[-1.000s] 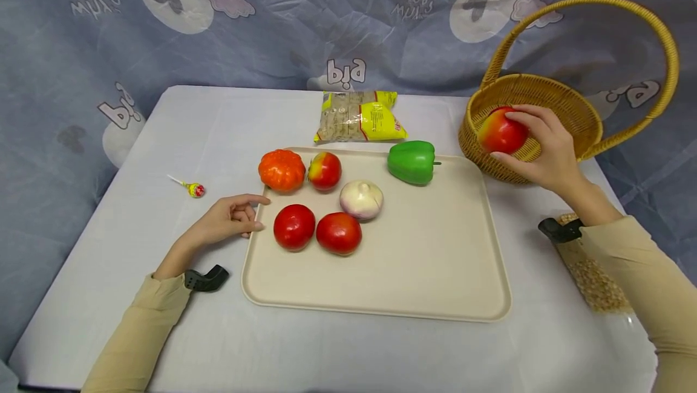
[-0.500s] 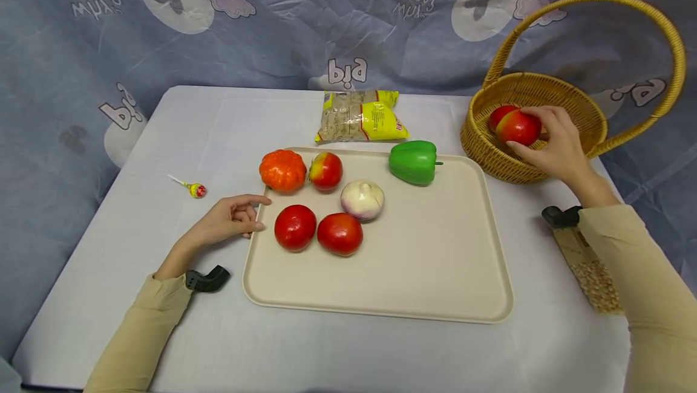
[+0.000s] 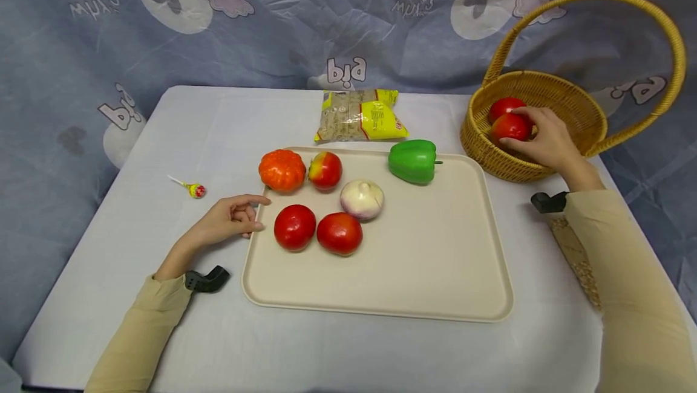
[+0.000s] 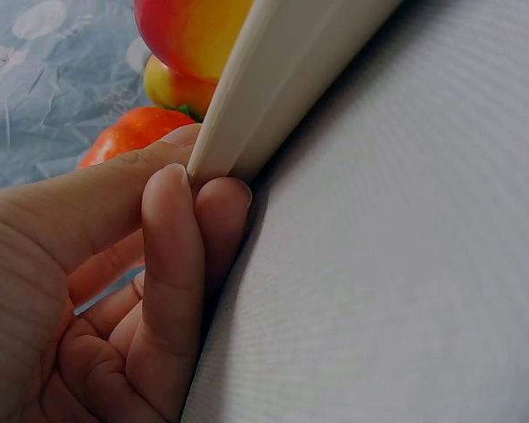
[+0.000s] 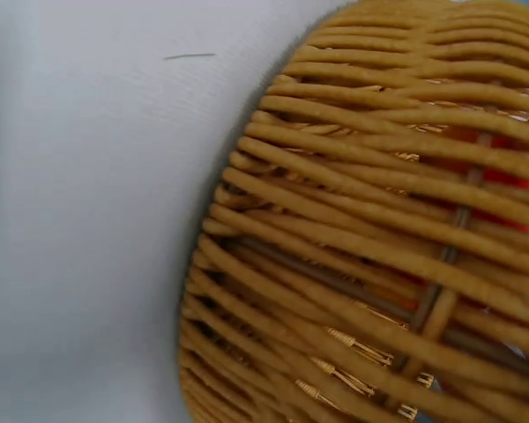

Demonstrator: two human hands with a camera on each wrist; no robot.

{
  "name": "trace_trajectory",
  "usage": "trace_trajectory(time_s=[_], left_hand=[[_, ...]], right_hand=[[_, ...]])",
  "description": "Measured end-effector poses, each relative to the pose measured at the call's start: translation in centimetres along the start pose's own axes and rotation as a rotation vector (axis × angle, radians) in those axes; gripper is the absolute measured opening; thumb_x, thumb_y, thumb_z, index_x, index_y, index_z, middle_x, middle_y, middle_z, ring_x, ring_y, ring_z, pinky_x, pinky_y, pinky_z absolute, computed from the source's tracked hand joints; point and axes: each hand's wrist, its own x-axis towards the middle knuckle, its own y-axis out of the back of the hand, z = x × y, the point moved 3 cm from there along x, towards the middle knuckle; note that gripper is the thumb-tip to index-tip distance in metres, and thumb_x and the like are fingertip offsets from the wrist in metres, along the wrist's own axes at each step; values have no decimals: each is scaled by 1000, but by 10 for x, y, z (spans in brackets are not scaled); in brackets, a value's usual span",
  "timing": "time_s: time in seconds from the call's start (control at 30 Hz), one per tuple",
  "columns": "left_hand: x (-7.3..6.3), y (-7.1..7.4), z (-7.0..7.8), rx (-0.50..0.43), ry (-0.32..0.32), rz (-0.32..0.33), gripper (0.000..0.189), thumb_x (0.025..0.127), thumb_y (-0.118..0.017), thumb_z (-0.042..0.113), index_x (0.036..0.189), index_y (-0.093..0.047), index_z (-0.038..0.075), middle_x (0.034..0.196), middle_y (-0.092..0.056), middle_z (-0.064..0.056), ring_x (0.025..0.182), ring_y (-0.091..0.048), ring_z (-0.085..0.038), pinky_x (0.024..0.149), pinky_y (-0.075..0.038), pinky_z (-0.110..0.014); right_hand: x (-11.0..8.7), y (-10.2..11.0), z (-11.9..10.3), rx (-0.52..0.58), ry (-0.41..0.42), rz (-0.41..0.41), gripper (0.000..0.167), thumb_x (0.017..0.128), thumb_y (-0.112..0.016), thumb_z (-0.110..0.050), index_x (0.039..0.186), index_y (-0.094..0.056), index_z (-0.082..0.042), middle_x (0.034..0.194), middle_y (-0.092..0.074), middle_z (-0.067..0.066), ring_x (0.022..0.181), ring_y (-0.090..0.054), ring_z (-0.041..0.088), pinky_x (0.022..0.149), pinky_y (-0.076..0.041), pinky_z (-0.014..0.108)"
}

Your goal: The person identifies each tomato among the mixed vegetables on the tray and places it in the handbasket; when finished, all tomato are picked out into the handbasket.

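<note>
In the head view, my right hand (image 3: pixel 550 142) reaches over the near rim of the wicker basket (image 3: pixel 492 160) and grips a red-and-yellow apple (image 3: pixel 506 127) low inside. A second red fruit (image 3: pixel 506 106) lies just behind it. The right wrist view shows only the basket's woven side (image 5: pixel 361 203), with red glimpsed through the gaps. My left hand (image 3: pixel 231 220) pinches the left edge of the beige tray (image 3: pixel 425 260). Its fingertips (image 4: pixel 172 189) lie at the rim in the left wrist view.
On the tray are an orange pumpkin (image 3: pixel 282 171), a red-and-yellow fruit (image 3: pixel 325 171), a white-and-purple bulb (image 3: pixel 362 199), a green bell pepper (image 3: pixel 414 162) and two red fruits (image 3: pixel 294 228). Around it lie a lollipop (image 3: pixel 195 190), a yellow packet (image 3: pixel 362 118) and a grain-filled bag (image 3: pixel 574 254), partly under the right sleeve.
My right hand has lowered the apple from above the basket's near side down into it, beside the other red fruit. My left hand has stayed at the tray's edge.
</note>
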Motion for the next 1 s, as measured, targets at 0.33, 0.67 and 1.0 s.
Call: trace_trajectory(time_s=[0.33,0.67,1.0], left_hand=[[0,0,1,-19,-10,-8,49,82,-70,6,127,-51,0,70,-56,5,53,-53,-6,53,-50,-20],[-1,-1,1,-40,-33,-13,50,81,-70,5,127,-51,-1,70,-56,5,53,-53,-5,53,-49,-19],[0,-1,0,-36,-31,-12,50,81,-71,6,127,-51,-2,70,-57,6,53,-53,-5,53,-50,-19]], right_hand=[[13,-5,7,-2,10,-8,63,87,-63,-31,135,-39,1,125,-42,34,116,-34,48,93,-28,66],[22,-12,9,13,-46,-44,64,90,-60,-30,137,-33,4,123,-37,38,113,-36,51,94,-29,64],[27,-14,5,3,-114,-83,73,90,-58,-37,144,-24,0,132,-33,41,118,-30,56,100,-25,68]])
